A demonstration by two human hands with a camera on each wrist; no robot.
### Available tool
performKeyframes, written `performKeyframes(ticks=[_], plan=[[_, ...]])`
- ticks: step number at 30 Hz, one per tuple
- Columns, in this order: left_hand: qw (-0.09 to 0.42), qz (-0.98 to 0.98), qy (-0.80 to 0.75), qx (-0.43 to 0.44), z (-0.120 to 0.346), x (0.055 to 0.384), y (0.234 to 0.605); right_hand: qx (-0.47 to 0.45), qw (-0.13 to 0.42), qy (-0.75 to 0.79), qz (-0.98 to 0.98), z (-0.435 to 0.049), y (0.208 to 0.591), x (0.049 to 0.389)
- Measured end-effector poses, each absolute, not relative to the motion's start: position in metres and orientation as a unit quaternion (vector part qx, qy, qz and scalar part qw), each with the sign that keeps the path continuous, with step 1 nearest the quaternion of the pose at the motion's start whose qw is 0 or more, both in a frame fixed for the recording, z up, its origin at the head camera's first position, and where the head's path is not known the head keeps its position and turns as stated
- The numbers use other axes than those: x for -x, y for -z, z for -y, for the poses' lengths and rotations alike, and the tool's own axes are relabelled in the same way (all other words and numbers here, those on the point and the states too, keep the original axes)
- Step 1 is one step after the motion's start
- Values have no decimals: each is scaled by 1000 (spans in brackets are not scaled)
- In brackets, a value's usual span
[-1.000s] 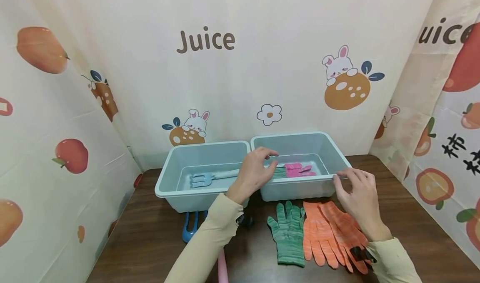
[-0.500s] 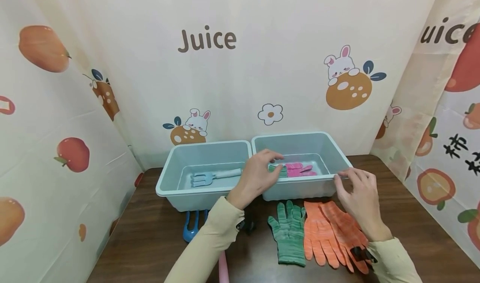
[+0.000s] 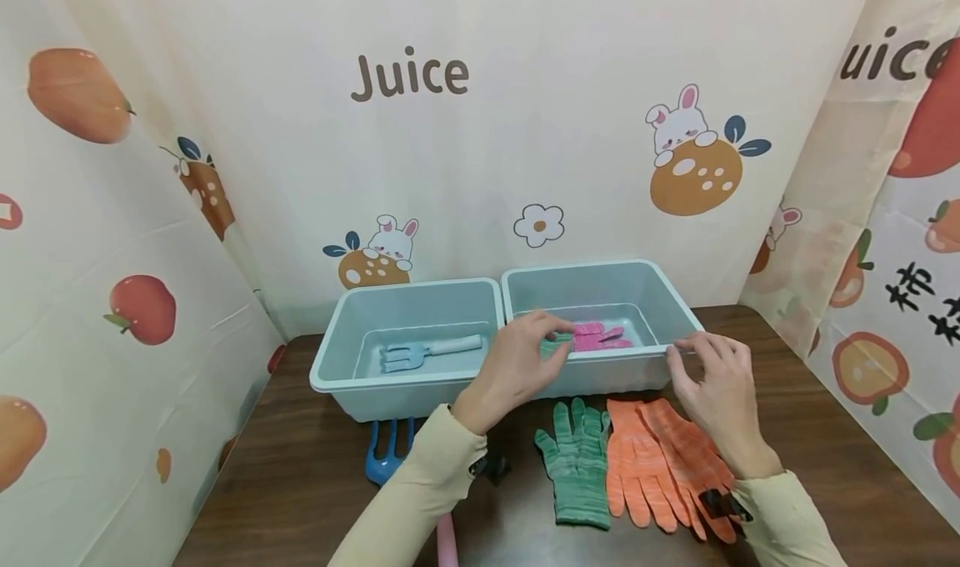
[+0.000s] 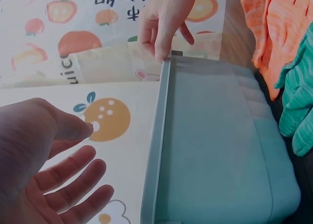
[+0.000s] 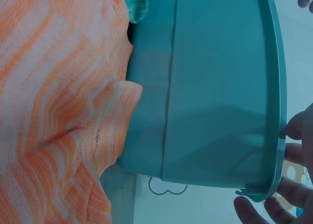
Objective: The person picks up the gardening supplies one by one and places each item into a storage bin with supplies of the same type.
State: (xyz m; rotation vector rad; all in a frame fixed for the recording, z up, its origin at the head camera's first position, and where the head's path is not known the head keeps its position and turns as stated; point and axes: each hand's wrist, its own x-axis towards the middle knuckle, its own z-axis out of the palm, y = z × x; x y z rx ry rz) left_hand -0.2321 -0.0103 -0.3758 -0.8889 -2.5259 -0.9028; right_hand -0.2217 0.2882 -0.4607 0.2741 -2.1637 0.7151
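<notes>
Two light blue plastic bins stand side by side. Over the front of the right bin [image 3: 607,371] hovers my left hand [image 3: 513,367], its fingers loosely bent and apart with nothing between them. Inside that bin lies a pink-and-green glove [image 3: 592,338], partly hidden behind the left hand. My right hand [image 3: 720,400] holds the bin's rim at the front right corner between thumb and fingers. In the left wrist view, the left hand [image 4: 63,170] is beside the rim, relaxed. In the right wrist view, right-hand fingers [image 5: 293,190] reach around the rim corner.
A green glove [image 3: 577,471] and orange gloves [image 3: 641,467] lie before the right bin. A light blue hand fork [image 3: 405,357] rests in the left bin [image 3: 420,296]. A dark blue fork [image 3: 382,467] with a pink handle [image 3: 446,542] lies partly under the left sleeve.
My left hand has moved a little to the right and lower over the right bin, covering more of the pink-and-green glove's green part. The right hand stays at the rim.
</notes>
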Motion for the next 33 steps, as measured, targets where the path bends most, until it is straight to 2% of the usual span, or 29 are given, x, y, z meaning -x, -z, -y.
performKeyframes(ticks=[6, 33], plan=[[169, 878, 302, 329, 12, 225, 379, -103, 405, -286, 862, -288, 460, 222], [147, 879, 317, 323, 20, 197, 412, -105, 408, -289, 860, -287, 460, 220]])
